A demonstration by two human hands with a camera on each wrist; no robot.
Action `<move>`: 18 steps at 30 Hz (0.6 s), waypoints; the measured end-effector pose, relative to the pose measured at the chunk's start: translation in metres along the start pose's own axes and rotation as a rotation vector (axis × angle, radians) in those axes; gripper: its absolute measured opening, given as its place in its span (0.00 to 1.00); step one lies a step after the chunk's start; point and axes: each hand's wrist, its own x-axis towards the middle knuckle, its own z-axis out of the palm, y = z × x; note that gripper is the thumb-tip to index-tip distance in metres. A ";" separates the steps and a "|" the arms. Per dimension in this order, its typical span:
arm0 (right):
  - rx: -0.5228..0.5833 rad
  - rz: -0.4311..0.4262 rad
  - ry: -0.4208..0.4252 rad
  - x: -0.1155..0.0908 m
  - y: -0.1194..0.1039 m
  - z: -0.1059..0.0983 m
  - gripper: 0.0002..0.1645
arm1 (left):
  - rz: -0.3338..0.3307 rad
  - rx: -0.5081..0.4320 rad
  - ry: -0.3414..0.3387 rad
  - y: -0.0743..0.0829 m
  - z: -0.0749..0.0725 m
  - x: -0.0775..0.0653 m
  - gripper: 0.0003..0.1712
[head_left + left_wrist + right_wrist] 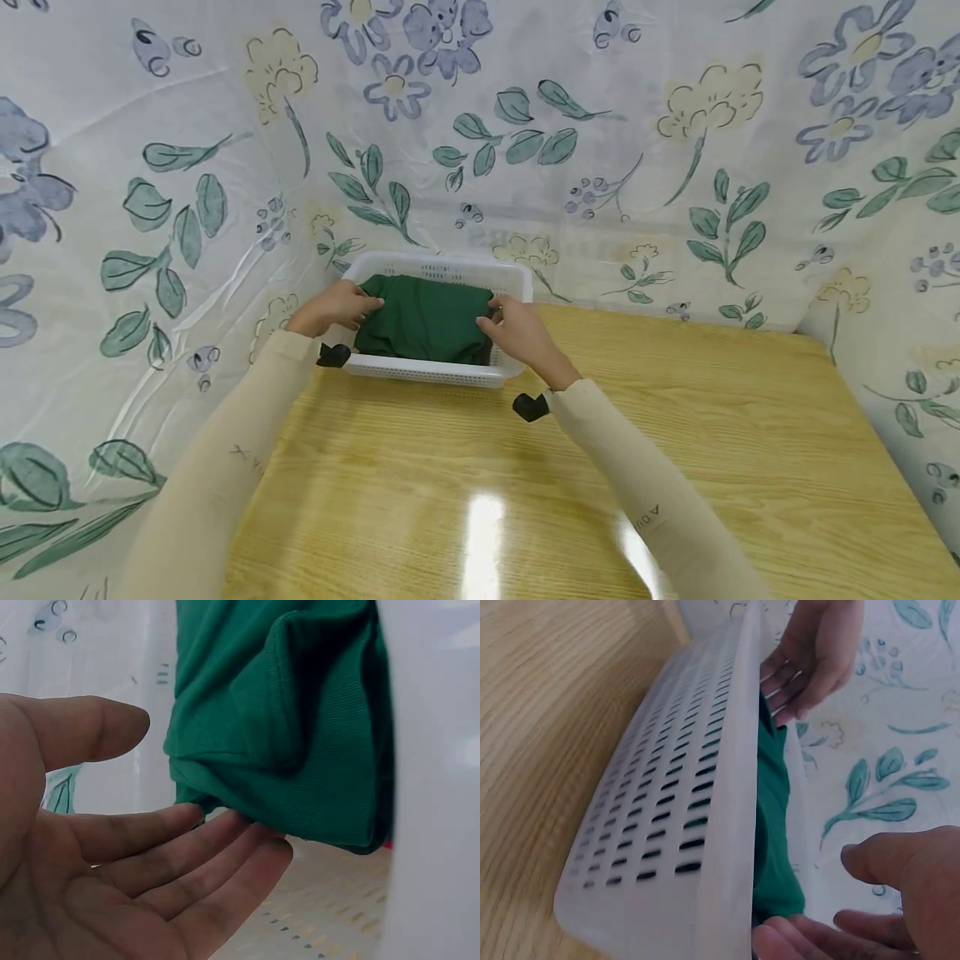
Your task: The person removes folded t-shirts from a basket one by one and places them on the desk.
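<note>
A folded green garment (427, 321) of soft cloth lies in a white plastic basket (427, 367) with slotted walls. At the basket's left end is my left hand (341, 306). Its fingers (217, 877) reach the garment's lower edge in the left wrist view, the thumb standing apart from the cloth. My right hand (522, 335) is over the right end of the basket. In the right wrist view, its fingertips (780, 939) are at the near end of the garment, with the thumb raised away from it. A ribbed band (337, 765) shows on the cloth.
The basket stands on a glossy wood-grain table (675, 442), near its back left corner. Flower-print sheeting (465, 167) rises behind and on both sides. A small black device (531, 407) sits at the right wrist, another (333, 356) at the left.
</note>
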 end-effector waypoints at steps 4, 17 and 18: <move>0.110 0.072 -0.053 0.008 -0.004 0.008 0.35 | -0.013 -0.004 -0.014 0.001 0.000 0.001 0.36; 0.617 0.367 -0.141 0.023 -0.007 0.023 0.45 | -0.079 -0.022 -0.051 -0.004 0.000 0.011 0.30; 0.640 0.372 -0.141 0.024 -0.007 0.024 0.45 | -0.088 -0.023 -0.052 -0.004 0.000 0.011 0.26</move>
